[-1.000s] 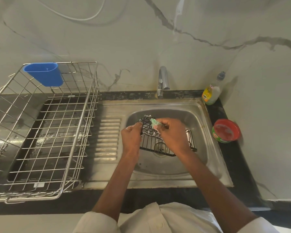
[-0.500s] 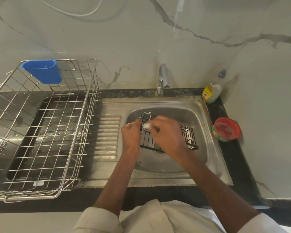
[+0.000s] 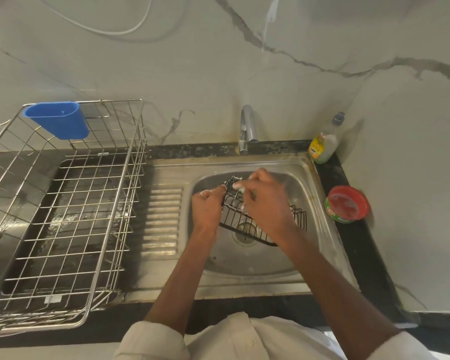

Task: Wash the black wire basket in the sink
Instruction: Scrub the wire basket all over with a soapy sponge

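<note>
- The fingers (image 3: 220, 189) of the left hand (image 3: 207, 207) are curled round the left end of the black wire basket (image 3: 247, 226), gripping its rim; white suds cling to the knuckles.
- The right hand (image 3: 266, 203) lies over the basket's middle, knuckles up, its fingers bent and pinching something small and pale against the wires near the basket's far left corner; what that thing is cannot be told.
- Both forearms reach forward from light sleeves (image 3: 153, 344) at the bottom edge and come together over the sink (image 3: 320, 203), the right arm crossing in from the lower right.
- The basket sits inside the sink bowl, above the drain (image 3: 243, 231), tilted, with its left end raised in the hands and its right end lower, by the bowl's right wall. Its long axis runs left to right, slanting toward the near right.
- A tap (image 3: 247, 129) stands behind the bowl.
- On the dark tabletop (image 3: 359, 245) to the right stand a soap bottle (image 3: 322, 144) and a red tub (image 3: 347, 203).
- To the left stands a steel dish rack (image 3: 63, 216) with a blue cup (image 3: 59, 119) hung on its far rim.
</note>
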A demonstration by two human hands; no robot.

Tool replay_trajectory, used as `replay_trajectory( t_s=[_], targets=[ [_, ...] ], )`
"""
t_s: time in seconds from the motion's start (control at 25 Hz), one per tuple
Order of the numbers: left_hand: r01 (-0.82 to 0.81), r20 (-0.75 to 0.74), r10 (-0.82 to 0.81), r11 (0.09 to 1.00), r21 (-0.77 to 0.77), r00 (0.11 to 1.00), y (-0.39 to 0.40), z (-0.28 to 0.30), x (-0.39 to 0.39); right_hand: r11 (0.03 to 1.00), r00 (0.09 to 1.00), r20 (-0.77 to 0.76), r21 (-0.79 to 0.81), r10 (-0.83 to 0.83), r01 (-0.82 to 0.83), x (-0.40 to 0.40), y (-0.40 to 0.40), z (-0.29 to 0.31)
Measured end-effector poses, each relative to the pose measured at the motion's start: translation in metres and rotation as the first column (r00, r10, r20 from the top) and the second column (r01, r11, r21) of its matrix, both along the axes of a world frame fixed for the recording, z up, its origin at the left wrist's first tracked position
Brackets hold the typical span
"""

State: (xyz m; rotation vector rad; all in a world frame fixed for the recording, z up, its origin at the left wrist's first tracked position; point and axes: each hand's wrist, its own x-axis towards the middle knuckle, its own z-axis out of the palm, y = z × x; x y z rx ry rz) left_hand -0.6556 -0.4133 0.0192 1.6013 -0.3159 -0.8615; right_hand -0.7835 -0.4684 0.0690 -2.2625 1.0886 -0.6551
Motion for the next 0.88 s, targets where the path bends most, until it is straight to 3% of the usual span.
replay_trajectory(
  t_s=[0.08, 0.24, 0.4, 0.56, 0.72, 0.88],
  targets=[
    [0.018, -0.003, -0.018, 1.0, 0.007, 1.0, 0.0, 0.002, -0.005, 0.99, 0.989, 0.049, -0.01, -0.138, 0.139, 0.001, -0.007, 0.005],
    [-0.033, -0.033, 0.034, 0.999, 0.022, 0.999, -0.004, 0.002, 0.003, 1.0, 0.997, 0.077, 0.01, -0.029, 0.028, -0.011, 0.012, -0.005],
    [-0.018, -0.035, 0.018, 1.0, 0.007, 0.999, -0.002, 0.001, -0.003, 0.981, 0.981, 0.062, 0.082, -0.182, 0.176, -0.007, -0.006, 0.002],
    [-0.045, -0.028, 0.044, 0.999, -0.009, 0.999, -0.003, 0.0, -0.002, 0.998, 0.995, 0.08, 0.018, -0.061, 0.059, -0.009, 0.008, 0.0],
    [-0.088, -0.064, 0.087, 0.996, -0.012, 0.994, 0.001, -0.005, -0.005, 0.971, 0.963, 0.124, 0.061, -0.239, 0.233, -0.005, -0.01, 0.003],
    [-0.21, -0.144, 0.201, 0.977, -0.047, 0.969, 0.002, -0.01, -0.006, 0.996, 0.98, 0.186, -0.042, -0.07, 0.079, -0.017, 0.019, -0.013]
  ],
)
